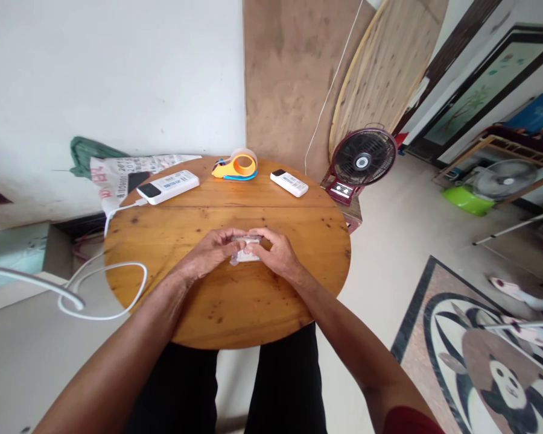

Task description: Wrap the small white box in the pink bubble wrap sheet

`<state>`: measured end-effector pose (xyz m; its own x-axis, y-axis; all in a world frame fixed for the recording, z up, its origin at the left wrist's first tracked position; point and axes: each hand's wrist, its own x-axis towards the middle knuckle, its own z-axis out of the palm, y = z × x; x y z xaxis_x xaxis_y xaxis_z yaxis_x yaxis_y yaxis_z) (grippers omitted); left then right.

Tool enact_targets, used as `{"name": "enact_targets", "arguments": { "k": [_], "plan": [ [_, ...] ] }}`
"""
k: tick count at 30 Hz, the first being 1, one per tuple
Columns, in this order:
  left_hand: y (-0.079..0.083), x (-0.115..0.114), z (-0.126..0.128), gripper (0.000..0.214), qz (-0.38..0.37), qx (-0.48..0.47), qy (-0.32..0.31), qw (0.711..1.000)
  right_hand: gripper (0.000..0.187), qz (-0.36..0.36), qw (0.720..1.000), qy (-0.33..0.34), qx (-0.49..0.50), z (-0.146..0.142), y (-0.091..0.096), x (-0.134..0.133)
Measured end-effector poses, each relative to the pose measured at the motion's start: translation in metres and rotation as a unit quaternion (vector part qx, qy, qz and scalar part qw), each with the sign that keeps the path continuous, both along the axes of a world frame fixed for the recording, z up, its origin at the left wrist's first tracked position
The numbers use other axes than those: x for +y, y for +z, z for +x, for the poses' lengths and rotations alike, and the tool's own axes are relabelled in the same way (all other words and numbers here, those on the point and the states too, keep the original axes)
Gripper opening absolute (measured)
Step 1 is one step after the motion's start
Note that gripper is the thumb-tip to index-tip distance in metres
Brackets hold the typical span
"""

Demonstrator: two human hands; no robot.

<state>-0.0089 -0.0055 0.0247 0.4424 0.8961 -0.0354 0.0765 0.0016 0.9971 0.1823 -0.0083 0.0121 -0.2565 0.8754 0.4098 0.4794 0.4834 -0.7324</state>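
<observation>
Orange tape dispenser (224, 172) sits between two white gadgets (171, 186) on the far side of the wooden table (149, 238), white cable (129, 206) into the left one. Maroon fan (362, 160) off to the right, panda design (504, 381) on the floor (380, 253).

My left hand (216, 248) and right hand (278, 253) hold a small white packet (248, 257) over the round table (253, 307); tape dispenser (226, 171) beyond.

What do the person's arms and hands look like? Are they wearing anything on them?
The left hand and right hand wear no gloves. Both forearms are uncovered and slim, widening away from the wrists. A dark red sleeve shows on the right arm; any left sleeve is out of view.
</observation>
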Motion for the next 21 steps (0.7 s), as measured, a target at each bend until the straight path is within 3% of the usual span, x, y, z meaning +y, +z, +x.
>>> {"name": "enact_targets", "arguments": {
  "k": [4,10,21],
  "plan": [
    [0.0003,0.0002,0.0006,0.044,-0.011,-0.015,-0.004,1.0,0.02,0.04,0.999,0.003,-0.016,0.0,-0.0006,0.0009],
    [0.0012,0.0004,0.0004,0.044,-0.007,-0.01,-0.01,1.0,0.02,0.024,1.0,0.003,-0.005,-0.0002,0.0027,-0.0003],
    [-0.0053,0.0046,0.0011,0.049,-0.021,-0.033,-0.012,0.999,0.015,0.109,0.993,-0.001,0.045,0.0003,0.0031,0.0031]
  ]
}}
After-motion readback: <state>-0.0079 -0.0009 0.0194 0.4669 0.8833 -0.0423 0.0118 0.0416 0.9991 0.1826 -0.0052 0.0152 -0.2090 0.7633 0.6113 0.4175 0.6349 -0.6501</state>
